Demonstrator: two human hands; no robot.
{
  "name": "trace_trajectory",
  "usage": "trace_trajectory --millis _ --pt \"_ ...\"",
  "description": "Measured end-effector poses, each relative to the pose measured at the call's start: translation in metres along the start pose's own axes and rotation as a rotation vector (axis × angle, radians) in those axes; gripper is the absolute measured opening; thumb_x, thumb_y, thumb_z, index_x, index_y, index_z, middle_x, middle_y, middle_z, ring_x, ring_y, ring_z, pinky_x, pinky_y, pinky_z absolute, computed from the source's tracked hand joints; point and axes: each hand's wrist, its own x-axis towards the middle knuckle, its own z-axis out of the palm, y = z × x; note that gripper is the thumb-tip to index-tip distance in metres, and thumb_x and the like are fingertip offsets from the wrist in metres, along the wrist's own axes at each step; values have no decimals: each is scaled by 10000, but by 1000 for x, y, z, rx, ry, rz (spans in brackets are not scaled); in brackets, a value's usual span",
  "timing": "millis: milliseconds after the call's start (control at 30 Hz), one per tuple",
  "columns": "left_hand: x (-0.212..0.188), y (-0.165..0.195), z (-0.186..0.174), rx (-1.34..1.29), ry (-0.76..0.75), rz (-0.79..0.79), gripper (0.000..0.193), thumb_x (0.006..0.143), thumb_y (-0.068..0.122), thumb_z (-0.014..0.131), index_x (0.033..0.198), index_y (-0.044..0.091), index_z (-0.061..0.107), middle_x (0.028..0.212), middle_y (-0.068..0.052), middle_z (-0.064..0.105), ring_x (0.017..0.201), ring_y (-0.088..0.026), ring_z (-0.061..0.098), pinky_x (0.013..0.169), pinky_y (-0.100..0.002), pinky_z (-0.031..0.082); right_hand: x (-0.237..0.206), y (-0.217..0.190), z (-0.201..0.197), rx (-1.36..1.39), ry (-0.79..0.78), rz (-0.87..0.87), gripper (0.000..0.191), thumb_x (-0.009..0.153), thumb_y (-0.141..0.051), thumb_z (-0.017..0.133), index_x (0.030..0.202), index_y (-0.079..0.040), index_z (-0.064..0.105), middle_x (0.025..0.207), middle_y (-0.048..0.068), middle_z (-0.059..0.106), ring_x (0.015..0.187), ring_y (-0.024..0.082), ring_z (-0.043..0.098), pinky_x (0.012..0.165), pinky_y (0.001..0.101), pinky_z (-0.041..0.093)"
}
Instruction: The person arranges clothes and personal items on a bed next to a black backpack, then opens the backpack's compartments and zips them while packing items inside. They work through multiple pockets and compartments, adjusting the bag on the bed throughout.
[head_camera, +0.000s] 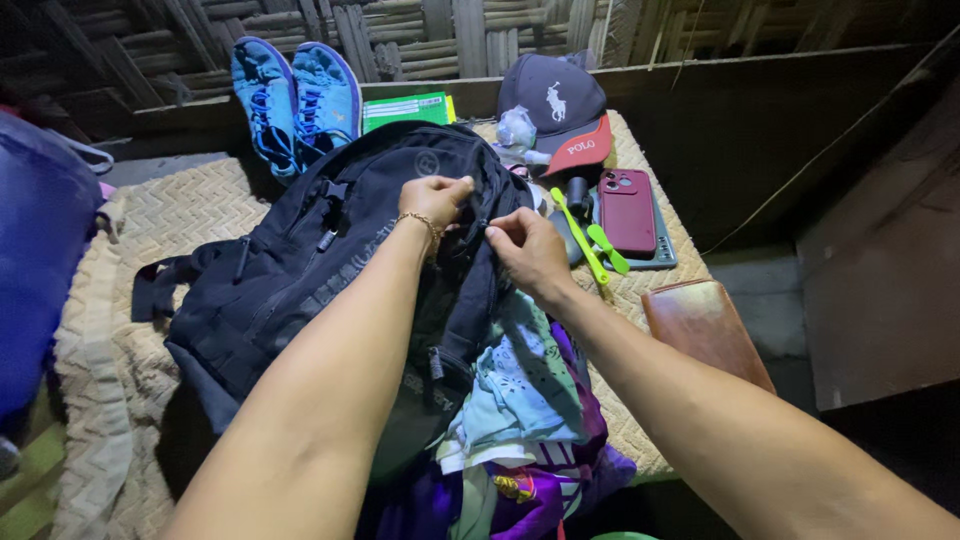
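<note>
A black backpack (300, 270) lies on a woven mat (180, 200). My left hand (435, 198), with a thin gold bracelet on the wrist, grips the top edge of the backpack near its zipper. My right hand (527, 250) pinches the same zipper edge just to the right, fingers closed on it. Folded clothes (520, 400) in pale green, white and purple lie beneath my right forearm, beside the backpack's open side.
Blue sneakers (293, 100) stand at the back. A dark cap with a red brim (555, 110), a green notebook (405, 108), a maroon phone (627, 210) on a grey tablet, green tools (590, 245) and a brown wallet (705, 330) lie to the right. A blue bag (40, 250) sits left.
</note>
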Motion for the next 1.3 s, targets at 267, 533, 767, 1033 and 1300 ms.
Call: trace_trajectory --millis 267,533,767,1033,1300 --pt "-17 -21 -42 461 -373 257 425 688 216 861 1097 159 758 895 -40 756 667 -112 662 580 -281 549 9 10 5 279 -15 184 154 931 -175 713 994 -35 700 820 25 720 679 82 641 609 253 528" --pt "-15 -36 -36 439 -220 178 267 800 195 607 915 141 842 797 -89 775 711 -174 706 714 -348 562 8 9 6 316 -42 219 159 912 -156 734 991 -21 709 821 36 722 668 87 637 594 256 511" --pt "-16 -16 -13 599 -111 258 502 679 537 872 825 61 808 824 -138 781 779 -233 772 774 -344 593 3 13 5 274 -54 184 161 898 -157 754 972 -18 723 826 31 734 682 79 646 615 248 526" --pt "-18 -11 11 625 -45 259 305 663 358 840 784 79 815 845 -144 780 811 -252 773 813 -343 602 4 21 1 213 -84 190 154 877 -145 758 961 -19 730 804 29 732 663 85 643 599 251 530" --pt "-15 -10 -1 614 45 323 297 715 354 842 797 72 801 842 -157 767 807 -269 761 809 -364 589 -2 5 9 159 -147 124 178 870 -173 769 952 -17 744 800 31 736 668 74 635 594 252 523"
